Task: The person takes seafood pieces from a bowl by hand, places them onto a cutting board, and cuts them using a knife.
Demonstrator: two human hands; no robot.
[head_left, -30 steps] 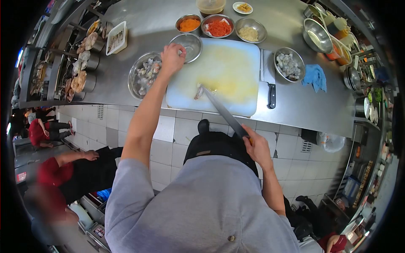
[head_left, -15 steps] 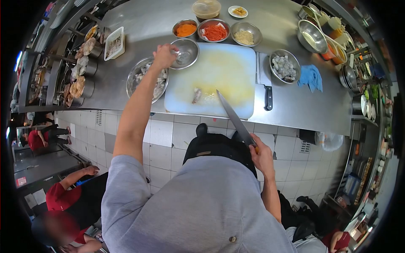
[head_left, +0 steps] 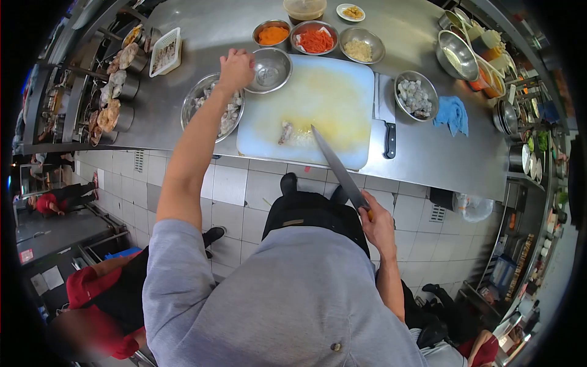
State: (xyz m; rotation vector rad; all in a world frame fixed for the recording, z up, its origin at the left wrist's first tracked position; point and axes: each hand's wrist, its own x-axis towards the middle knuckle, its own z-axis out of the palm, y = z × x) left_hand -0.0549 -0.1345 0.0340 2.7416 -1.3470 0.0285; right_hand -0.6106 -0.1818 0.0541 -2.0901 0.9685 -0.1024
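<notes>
My right hand (head_left: 378,225) is closed round the handle of a long knife (head_left: 337,166). The blade reaches up and left, its tip over the white cutting board (head_left: 339,98). Near the tip, a small greyish piece of shrimp (head_left: 285,132) lies on the board with pale bits beside it. My left hand (head_left: 237,70) is at the left rim of a metal bowl (head_left: 269,72) with a little clear liquid inside. Its fingers are curled, and their tips are hidden. Below that hand is a larger bowl of raw shrimp (head_left: 231,116), partly covered by my forearm.
Bowls of orange food (head_left: 272,35), red strips (head_left: 315,41) and chopped garlic-like bits (head_left: 358,50) line the board's back. To the right lie a cleaver (head_left: 390,140), another shrimp bowl (head_left: 416,96) and a blue cloth (head_left: 451,115). A co-worker (head_left: 104,287) stands behind at left.
My left hand has drawn slightly left from over the small bowl, its fingers more curled. The knife stays almost still in my right hand. The view has shifted a little.
</notes>
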